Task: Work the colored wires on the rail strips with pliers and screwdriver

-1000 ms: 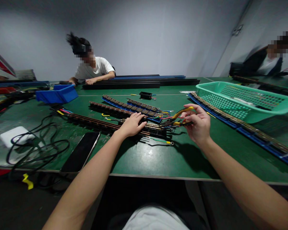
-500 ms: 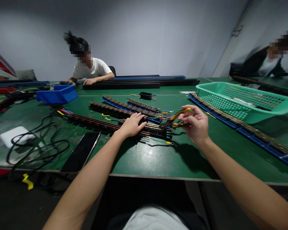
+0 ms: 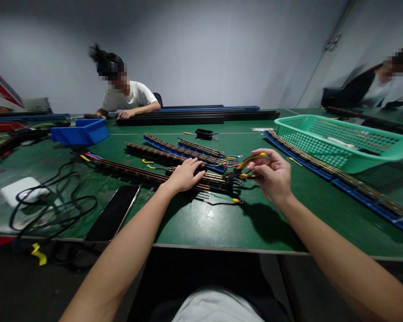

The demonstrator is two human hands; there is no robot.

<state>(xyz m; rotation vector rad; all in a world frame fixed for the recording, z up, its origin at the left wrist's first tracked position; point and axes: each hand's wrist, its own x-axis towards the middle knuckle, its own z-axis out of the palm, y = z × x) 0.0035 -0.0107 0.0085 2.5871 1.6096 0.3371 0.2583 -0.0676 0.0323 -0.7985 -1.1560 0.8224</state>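
Note:
My left hand (image 3: 184, 175) lies with its fingers spread across a black track section with copper-coloured rails (image 3: 218, 177), palm down. In my right hand (image 3: 276, 175) is a pair of pliers (image 3: 251, 162) with yellow-and-black handles, the handles spread apart. The jaws point left and sit at the right end of that track section; whether they grip anything there is too small to tell. A green wire with a yellow-sleeved ring terminal (image 3: 235, 200) sticks out below the jaws. Behind my left hand lie more track sections, some on blue bases (image 3: 184, 150).
A green basket (image 3: 342, 165) stands at the right beside a long blue-based track (image 3: 342, 178). At the left are a phone (image 3: 114, 212), a white charger (image 3: 23, 190) with tangled black cable and a blue bin (image 3: 82, 133). A small black box (image 3: 204, 133) lies farther back. Two people sit across.
My right hand and the pliers' handles have dipped very slightly. My left hand stays in place. The person at the far right has shifted a little.

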